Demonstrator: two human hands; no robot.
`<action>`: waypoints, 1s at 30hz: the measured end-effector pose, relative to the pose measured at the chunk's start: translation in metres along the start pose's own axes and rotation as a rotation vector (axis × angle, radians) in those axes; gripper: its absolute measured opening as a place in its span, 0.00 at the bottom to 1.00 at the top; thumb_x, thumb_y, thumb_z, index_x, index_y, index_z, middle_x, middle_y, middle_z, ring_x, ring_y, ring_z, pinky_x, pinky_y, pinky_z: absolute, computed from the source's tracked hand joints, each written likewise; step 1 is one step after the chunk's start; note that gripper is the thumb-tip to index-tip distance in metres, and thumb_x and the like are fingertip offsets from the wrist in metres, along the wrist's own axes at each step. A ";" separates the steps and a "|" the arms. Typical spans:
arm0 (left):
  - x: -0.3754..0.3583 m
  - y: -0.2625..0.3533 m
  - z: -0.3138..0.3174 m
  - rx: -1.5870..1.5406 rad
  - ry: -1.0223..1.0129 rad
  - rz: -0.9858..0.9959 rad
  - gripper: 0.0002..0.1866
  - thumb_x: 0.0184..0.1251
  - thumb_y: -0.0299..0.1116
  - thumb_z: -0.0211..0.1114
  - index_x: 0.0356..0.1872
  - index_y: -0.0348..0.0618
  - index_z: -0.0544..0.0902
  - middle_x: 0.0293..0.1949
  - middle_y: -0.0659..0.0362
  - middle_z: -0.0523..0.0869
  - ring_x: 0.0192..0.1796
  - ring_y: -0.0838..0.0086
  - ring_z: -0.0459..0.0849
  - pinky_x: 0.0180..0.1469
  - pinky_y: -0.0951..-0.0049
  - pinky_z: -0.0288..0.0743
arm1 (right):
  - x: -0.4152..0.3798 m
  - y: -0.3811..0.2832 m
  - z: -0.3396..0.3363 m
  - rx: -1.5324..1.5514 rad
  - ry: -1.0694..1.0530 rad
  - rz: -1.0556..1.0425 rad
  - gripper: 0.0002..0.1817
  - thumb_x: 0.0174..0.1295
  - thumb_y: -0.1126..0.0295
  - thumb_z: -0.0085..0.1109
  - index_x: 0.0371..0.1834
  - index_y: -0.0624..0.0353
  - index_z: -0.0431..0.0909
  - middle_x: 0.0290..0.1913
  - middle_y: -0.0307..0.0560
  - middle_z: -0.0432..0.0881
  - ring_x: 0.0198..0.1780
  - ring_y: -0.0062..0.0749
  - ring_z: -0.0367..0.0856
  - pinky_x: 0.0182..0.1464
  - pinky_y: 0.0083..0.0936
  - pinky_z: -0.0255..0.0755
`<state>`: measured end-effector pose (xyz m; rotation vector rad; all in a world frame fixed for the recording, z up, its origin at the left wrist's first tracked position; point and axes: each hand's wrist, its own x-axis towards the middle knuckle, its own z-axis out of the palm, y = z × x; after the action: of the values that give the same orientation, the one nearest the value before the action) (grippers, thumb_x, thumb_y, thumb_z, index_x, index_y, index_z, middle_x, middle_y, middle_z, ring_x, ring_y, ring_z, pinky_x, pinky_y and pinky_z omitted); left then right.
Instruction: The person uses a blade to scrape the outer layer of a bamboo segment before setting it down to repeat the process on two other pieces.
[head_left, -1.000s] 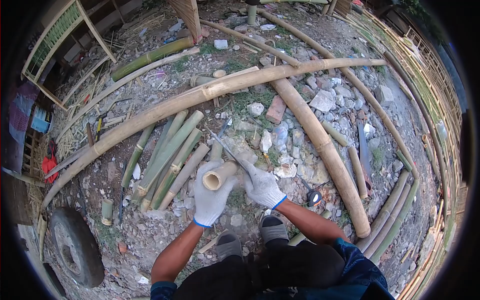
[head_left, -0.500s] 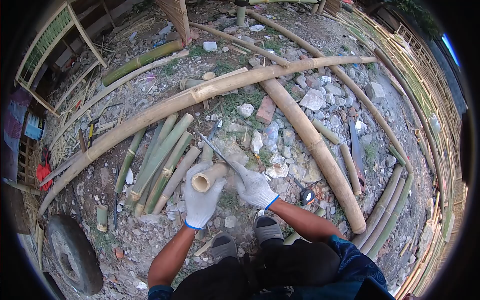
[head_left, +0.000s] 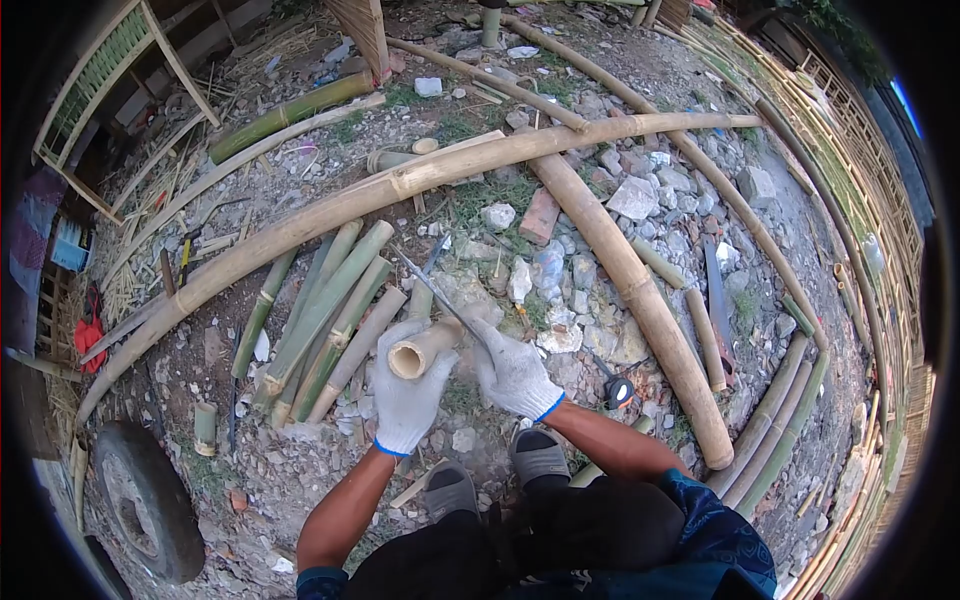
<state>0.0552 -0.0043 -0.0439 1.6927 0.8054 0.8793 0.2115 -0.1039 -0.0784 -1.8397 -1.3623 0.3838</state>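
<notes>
My left hand [head_left: 408,408], in a white glove with a blue cuff, is wrapped round a short bamboo piece [head_left: 432,344] whose hollow cut end faces me. My right hand [head_left: 514,376], gloved the same way, is closed on a knife with a long narrow blade [head_left: 428,284] slanting up and left. The blade lies over the far part of the bamboo piece; the knife's handle is hidden in my fingers. Left of my left hand, several green and tan bamboo lengths [head_left: 330,318] lie side by side.
A long bamboo pole [head_left: 300,228] crosses the stony ground ahead, meeting a thicker pole [head_left: 640,295] on the right. Near my right hand lies a tape measure [head_left: 619,391], and farther right a saw [head_left: 712,280]. A tyre [head_left: 150,500] is at lower left.
The whole view has shifted slightly, with things appearing a little to the right. Both hands keep hold of the bamboo piece and knife, nearly unmoved relative to each other.
</notes>
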 end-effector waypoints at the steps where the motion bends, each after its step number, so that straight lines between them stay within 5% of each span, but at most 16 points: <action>1: 0.000 0.001 0.001 -0.004 0.003 0.001 0.30 0.61 0.25 0.80 0.63 0.36 0.76 0.60 0.52 0.82 0.61 0.66 0.82 0.67 0.65 0.76 | 0.000 -0.002 -0.001 0.004 0.013 -0.017 0.30 0.69 0.73 0.56 0.76 0.52 0.70 0.33 0.66 0.85 0.35 0.61 0.88 0.37 0.50 0.80; 16: -0.002 -0.004 0.000 -0.039 0.008 0.010 0.29 0.61 0.24 0.80 0.62 0.37 0.77 0.60 0.52 0.82 0.62 0.65 0.83 0.68 0.64 0.75 | 0.007 0.034 0.007 -0.177 -0.172 0.111 0.29 0.69 0.72 0.57 0.75 0.57 0.67 0.31 0.64 0.85 0.34 0.60 0.88 0.38 0.51 0.81; 20: -0.003 -0.006 -0.007 0.021 -0.052 0.013 0.29 0.62 0.24 0.79 0.62 0.37 0.76 0.60 0.52 0.82 0.63 0.65 0.83 0.68 0.63 0.75 | 0.003 0.020 0.001 -0.074 -0.021 0.015 0.29 0.71 0.71 0.55 0.76 0.55 0.67 0.31 0.65 0.85 0.33 0.60 0.88 0.38 0.52 0.81; 26: 0.002 -0.008 -0.008 0.000 -0.026 0.020 0.26 0.61 0.23 0.78 0.59 0.37 0.77 0.59 0.52 0.83 0.61 0.64 0.84 0.66 0.64 0.77 | 0.014 0.015 0.000 -0.094 -0.212 0.124 0.31 0.67 0.72 0.56 0.76 0.52 0.70 0.34 0.66 0.85 0.34 0.63 0.87 0.38 0.53 0.80; 30: 0.002 -0.008 -0.011 0.039 -0.035 0.020 0.24 0.60 0.23 0.78 0.57 0.37 0.79 0.57 0.52 0.84 0.59 0.64 0.85 0.65 0.64 0.77 | 0.011 0.006 0.000 -0.095 -0.107 -0.031 0.29 0.71 0.71 0.54 0.76 0.54 0.67 0.28 0.64 0.84 0.31 0.59 0.88 0.36 0.53 0.80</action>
<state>0.0461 0.0046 -0.0493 1.7479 0.7879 0.8499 0.2200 -0.0948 -0.0805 -1.8964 -1.5034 0.4131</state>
